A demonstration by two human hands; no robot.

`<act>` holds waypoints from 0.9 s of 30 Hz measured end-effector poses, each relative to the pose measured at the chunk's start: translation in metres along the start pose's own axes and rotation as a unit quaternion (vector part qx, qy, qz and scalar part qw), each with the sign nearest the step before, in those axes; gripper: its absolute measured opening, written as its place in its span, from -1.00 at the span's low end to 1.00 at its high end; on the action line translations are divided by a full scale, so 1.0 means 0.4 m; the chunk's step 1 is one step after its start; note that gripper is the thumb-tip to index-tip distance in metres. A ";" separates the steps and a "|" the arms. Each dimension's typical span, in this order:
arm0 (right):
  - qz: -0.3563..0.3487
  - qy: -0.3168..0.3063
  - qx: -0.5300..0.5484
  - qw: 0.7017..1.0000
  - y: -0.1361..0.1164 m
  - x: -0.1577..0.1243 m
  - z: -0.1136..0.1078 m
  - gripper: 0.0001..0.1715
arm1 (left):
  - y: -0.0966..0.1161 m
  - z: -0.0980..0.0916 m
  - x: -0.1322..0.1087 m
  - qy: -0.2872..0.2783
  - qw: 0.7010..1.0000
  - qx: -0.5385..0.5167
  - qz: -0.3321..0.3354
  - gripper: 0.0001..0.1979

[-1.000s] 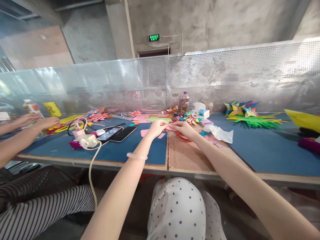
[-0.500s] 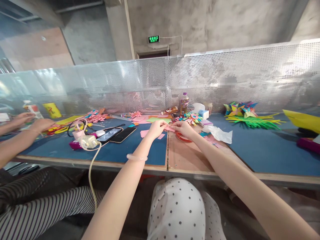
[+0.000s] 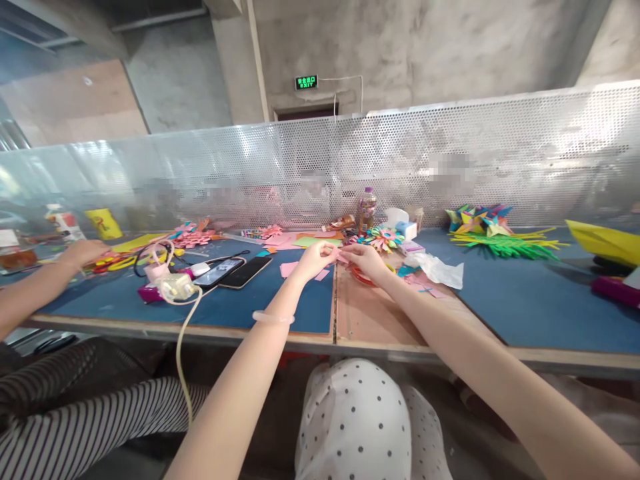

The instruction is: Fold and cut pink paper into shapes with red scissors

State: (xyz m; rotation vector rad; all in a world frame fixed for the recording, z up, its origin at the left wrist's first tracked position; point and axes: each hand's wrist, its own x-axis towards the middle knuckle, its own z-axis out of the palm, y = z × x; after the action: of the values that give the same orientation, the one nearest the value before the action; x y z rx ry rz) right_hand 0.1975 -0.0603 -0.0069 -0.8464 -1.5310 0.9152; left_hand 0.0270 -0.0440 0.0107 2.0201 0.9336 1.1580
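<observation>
Wide across the back runs the perforated silver metal screen (image 3: 450, 160), and in front of it the long blue-topped work table (image 3: 240, 307), with a bare brown wooden panel (image 3: 373, 313) set into it right in front of the person. Off to the right, well clear of the hands, lies the spread of green paper strips (image 3: 505, 245) with a cluster of multicoloured folded paper stars (image 3: 477, 219) behind it. At the far left a co-worker's hand (image 3: 83, 253) rests on the table among yellow paper. Nearer the middle, two dark flat phones (image 3: 233, 271) lie side by side, next to a white charger block with a pale cable (image 3: 176, 287). A crumpled white sheet (image 3: 440, 268) sits just right of the action. Both arms are stretched out, and the hands meet above the seam between blue top and wooden panel. The left hand (image 3: 314, 259), clear bangle (image 3: 273, 317) on its wrist, has its fingers curled in and pinched. The right hand (image 3: 367, 258) pinches in from the other side over a red ring (image 3: 361, 277) lying on the panel. Held between the two sets of fingertips, just above the table, is the small pink paper piece (image 3: 340, 255).
</observation>
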 end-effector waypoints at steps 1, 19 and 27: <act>0.002 0.007 0.015 1.000 0.000 0.000 0.004 -0.61 | -0.001 0.000 0.000 -0.003 1.000 -0.014 -0.002 -0.72; -0.053 -0.058 -0.117 0.990 -0.017 -0.008 0.008 -0.53 | -0.011 -0.006 0.008 0.015 0.997 -0.071 -0.008 -0.72; 0.013 -0.045 -0.006 0.999 -0.004 0.002 -0.005 -0.66 | -0.008 -0.014 0.000 0.030 1.000 0.001 0.003 -0.76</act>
State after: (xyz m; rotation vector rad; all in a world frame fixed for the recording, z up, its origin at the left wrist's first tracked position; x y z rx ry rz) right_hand 0.1993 -0.0603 -0.0049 -0.8457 -1.6072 0.9743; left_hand 0.0211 -0.0412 0.0106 2.0004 0.9591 1.2277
